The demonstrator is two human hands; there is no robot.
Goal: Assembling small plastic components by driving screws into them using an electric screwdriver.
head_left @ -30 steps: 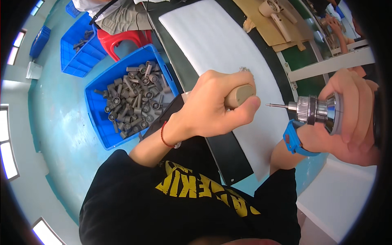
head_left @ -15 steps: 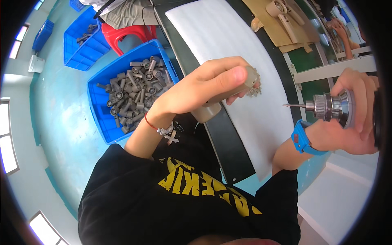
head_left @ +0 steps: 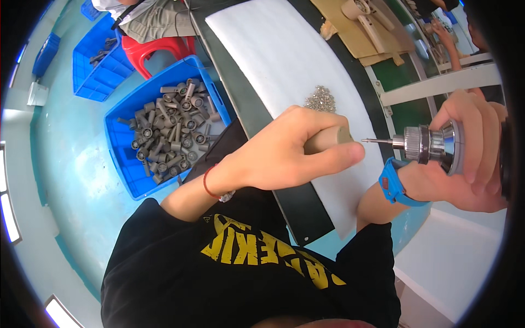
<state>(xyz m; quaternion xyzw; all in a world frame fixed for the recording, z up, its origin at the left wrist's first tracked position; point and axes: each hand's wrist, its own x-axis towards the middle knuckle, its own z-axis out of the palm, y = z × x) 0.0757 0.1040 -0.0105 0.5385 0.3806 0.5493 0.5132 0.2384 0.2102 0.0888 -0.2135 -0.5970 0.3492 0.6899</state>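
Note:
My left hand (head_left: 279,158) is closed around a grey-brown plastic housing (head_left: 328,140), with one end of it showing past my thumb and the rest hidden in my grip. My right hand (head_left: 476,158) grips an electric screwdriver (head_left: 424,145) with a silver collar, held level. Its thin bit points left at the exposed end of the housing, close to it with a small gap. Behind my left hand, a heap of small metal screws (head_left: 320,99) lies on a white foam sheet (head_left: 262,49).
At the left, a blue crate (head_left: 123,153) holds many similar housings, with another blue crate (head_left: 93,76) behind. More parts (head_left: 356,10) lie on brown cardboard (head_left: 383,41) at the back right. A person sits beyond a red stool (head_left: 156,52); a white metal bar (head_left: 437,87) crosses at right.
My left hand has turned and come nearer and to the right, bringing the housing's end up to the bit. The screw heap is now uncovered. The screwdriver has barely shifted.

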